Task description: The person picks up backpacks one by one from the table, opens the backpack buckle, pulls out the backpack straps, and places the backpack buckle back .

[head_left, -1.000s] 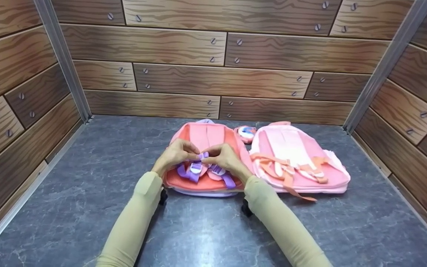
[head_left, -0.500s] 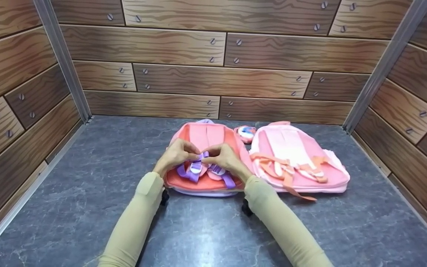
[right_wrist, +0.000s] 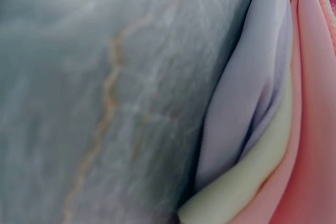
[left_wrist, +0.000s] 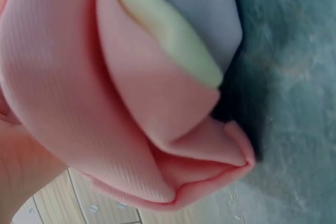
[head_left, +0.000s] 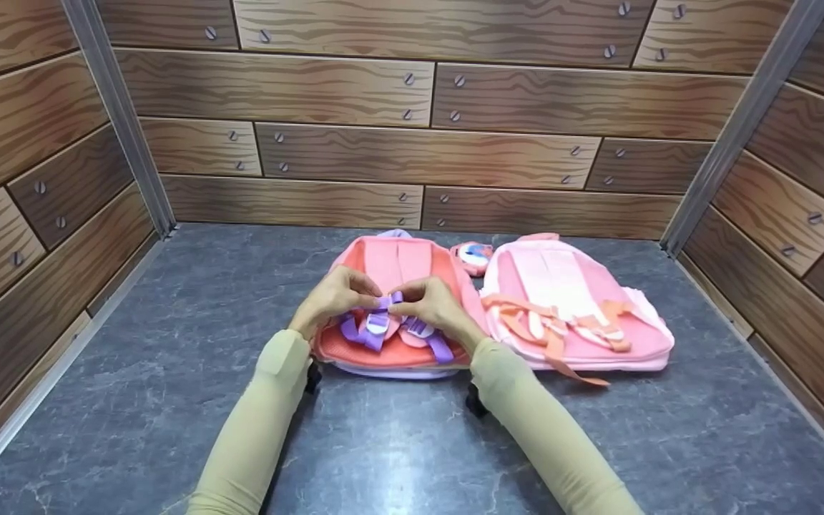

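A coral backpack (head_left: 412, 256) lies on its front, back panel up, with purple webbing straps (head_left: 362, 332) and white buckles (head_left: 377, 325) near its lower end. Over it, my left hand (head_left: 333, 299) pinches a short piece of purple strap (head_left: 383, 303) between thumb and fingers. My right hand (head_left: 435, 304) pinches the same piece from the other side, the fingertips of both hands close together. In the left wrist view the backpack's coral side (left_wrist: 58, 87) fills much of the picture. Lavender cloth (right_wrist: 241, 93) and pale green trim show low on the bag in the right wrist view.
Right beside the coral bag lies a light pink backpack (head_left: 641, 336) with orange straps (head_left: 558, 350). A small round coral item (head_left: 473, 257) with a blue and white face sits between the two bags. Wood-print walls (head_left: 355, 154) enclose the dark marbled tabletop (head_left: 190, 343).
My left hand has shifted slightly to the left, and a little more purple strap shows between the fingers. The right hand and both bags stay in place.
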The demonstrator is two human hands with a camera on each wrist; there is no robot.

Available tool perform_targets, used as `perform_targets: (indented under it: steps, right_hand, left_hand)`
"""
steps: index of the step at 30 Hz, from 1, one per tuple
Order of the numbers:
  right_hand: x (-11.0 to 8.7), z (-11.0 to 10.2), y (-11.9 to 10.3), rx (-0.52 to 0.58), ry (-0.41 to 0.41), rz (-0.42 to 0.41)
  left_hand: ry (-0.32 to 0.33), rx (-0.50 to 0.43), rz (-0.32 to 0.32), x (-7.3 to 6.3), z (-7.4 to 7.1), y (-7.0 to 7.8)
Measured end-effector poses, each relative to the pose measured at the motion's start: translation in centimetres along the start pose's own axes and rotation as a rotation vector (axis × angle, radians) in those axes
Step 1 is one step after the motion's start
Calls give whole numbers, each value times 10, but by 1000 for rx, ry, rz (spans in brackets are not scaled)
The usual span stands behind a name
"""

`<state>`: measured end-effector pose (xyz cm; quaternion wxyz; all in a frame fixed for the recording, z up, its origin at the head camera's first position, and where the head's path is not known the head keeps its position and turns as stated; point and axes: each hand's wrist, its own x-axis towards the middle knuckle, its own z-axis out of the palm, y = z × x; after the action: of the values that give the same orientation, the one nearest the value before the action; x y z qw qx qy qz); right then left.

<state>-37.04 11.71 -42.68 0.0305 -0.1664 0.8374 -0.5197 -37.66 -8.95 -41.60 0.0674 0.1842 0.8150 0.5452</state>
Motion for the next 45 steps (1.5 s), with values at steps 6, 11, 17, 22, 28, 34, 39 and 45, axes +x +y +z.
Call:
perform_targets:
  steps: [6, 11, 17, 22, 28, 34, 39, 45]
  right_hand:
    - [-1, -1, -1, 34, -11, 17]
    - [-2, -1, -1, 50, -11, 0]
    - [-2, 0, 0, 45, 2, 4]
    - [-1, 2, 0, -2, 1, 2]
    - [-1, 2, 0, -8, 6, 4]
    - [-2, 1, -1, 15, 1, 7]
    - [-2, 0, -2, 16, 3, 11]
    - [0, 0, 0, -8, 16, 22]
  left_hand:
    - [11, 12, 13, 0, 1, -1]
    - [12, 16, 35, 0, 5, -1]
    - [20, 54, 57, 2, 7, -1]
    - [-17, 42, 37, -1, 2, -2]
    - [-7, 47, 17, -2, -2, -1]
    - [11, 30, 43, -1, 2, -3]
    - [11, 33, 66, 1, 7, -2]
    - [7, 5, 65, 2, 8, -2]
